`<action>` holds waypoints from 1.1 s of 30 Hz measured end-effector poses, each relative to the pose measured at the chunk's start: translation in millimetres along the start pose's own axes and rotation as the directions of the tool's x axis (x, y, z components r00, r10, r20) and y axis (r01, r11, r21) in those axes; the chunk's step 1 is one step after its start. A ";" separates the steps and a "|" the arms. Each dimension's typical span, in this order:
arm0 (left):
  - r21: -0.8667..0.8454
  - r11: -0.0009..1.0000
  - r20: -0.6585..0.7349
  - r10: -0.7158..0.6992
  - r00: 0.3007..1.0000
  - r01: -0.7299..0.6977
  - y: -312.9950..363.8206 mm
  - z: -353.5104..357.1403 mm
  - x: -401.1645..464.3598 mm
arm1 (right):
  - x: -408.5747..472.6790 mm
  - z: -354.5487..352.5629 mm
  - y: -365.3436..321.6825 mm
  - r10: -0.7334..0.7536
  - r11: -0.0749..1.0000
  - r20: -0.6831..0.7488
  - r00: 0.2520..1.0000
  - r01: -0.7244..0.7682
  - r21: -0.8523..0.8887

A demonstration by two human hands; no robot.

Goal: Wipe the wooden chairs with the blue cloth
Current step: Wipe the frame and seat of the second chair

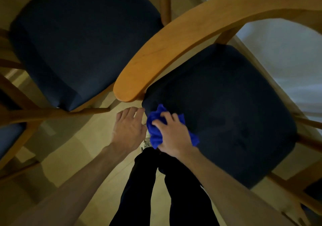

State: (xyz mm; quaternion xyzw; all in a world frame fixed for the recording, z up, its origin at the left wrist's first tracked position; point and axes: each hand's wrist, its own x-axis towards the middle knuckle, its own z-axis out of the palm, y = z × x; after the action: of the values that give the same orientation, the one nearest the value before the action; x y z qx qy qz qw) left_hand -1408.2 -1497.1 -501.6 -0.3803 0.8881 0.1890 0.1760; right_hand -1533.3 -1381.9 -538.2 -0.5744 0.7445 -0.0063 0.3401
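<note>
I look straight down at two wooden chairs with dark navy seat cushions. The nearer chair (174, 39) has a curved wooden backrest rail arcing over its seat (226, 112). My right hand (174, 135) grips a bunched blue cloth (155, 121) against the front left corner of that seat. My left hand (129, 128) hovers just left of the cloth with fingers relaxed, fingertips near the seat corner. The second chair (78, 42) stands at the upper left.
My dark trouser legs (156, 191) stand below the hands on the light wooden floor (78, 147). Wooden chair legs and rungs (52, 114) cross the left side. A white fabric surface (287, 42) lies at the upper right. Another chair part shows at the far left edge.
</note>
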 end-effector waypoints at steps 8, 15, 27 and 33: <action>-0.060 0.998 0.005 -0.016 1.000 0.017 7.5 4.6 -9.7 | -1.5 -63.9 61.7 0.233 0.956 -0.283 0.930 -0.165 0.244; -0.105 0.990 0.012 -0.096 0.995 0.097 1.5 9.4 -6.2 | 86.6 -138.3 157.8 0.574 0.794 -0.050 0.817 -0.541 0.276; -0.140 0.989 0.000 -0.039 0.999 0.038 -1.7 7.3 0.7 | 56.5 -68.4 124.5 0.335 0.905 -0.470 0.817 -0.140 0.403; -0.155 0.977 0.044 -0.141 0.989 0.146 2.3 8.8 -0.1 | -5.2 -1.8 35.8 -0.066 0.989 -0.166 0.984 0.086 0.120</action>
State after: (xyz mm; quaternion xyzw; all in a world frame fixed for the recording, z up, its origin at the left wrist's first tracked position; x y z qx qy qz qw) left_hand -1408.3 -1491.4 -508.7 -0.4531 0.8376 0.2515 0.1728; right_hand -1564.2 -1366.0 -548.6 -0.5773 0.7451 -0.1132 0.3141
